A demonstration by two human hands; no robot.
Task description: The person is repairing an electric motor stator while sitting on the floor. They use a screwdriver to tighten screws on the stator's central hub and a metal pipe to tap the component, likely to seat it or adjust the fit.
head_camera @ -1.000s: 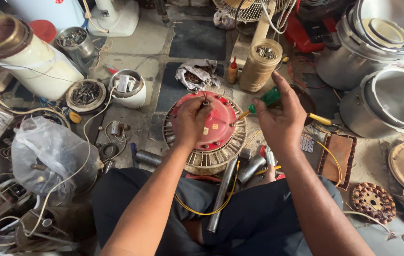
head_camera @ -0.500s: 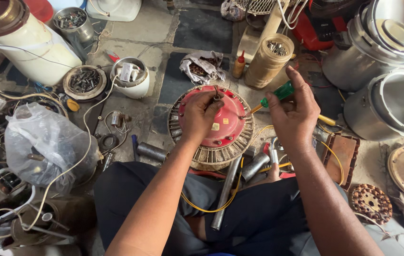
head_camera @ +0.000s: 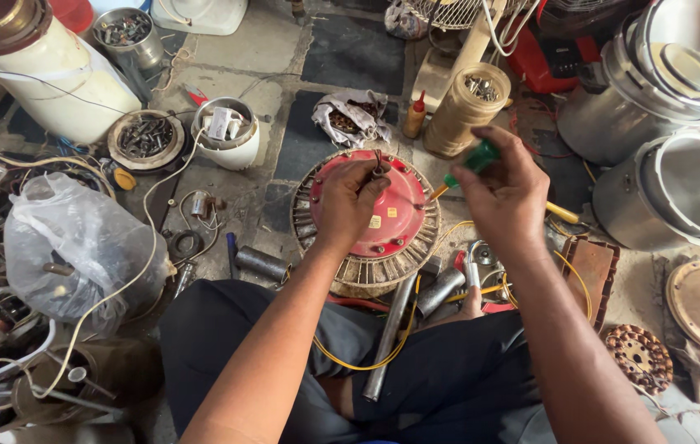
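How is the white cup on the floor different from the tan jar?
The white cup is short, round and bowl-like; the tan jar is tall and straight-sided. The cup sits left of the red motor, the jar behind it by the right hand. Both are open-topped and hold small parts.

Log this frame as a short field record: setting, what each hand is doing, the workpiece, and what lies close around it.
Setting: cluttered workshop floor, person seated, seen from above
Left hand: rests on the red motor cover, fingertips pinching a small part near its centre; what the part is cannot be told
Right hand: grips a green-handled screwdriver, tip angled down to the cover
Workpiece: round motor with red cover and slotted metal rim
Nearby: metal pipe, yellow wire, small bottle, tan jar of screws
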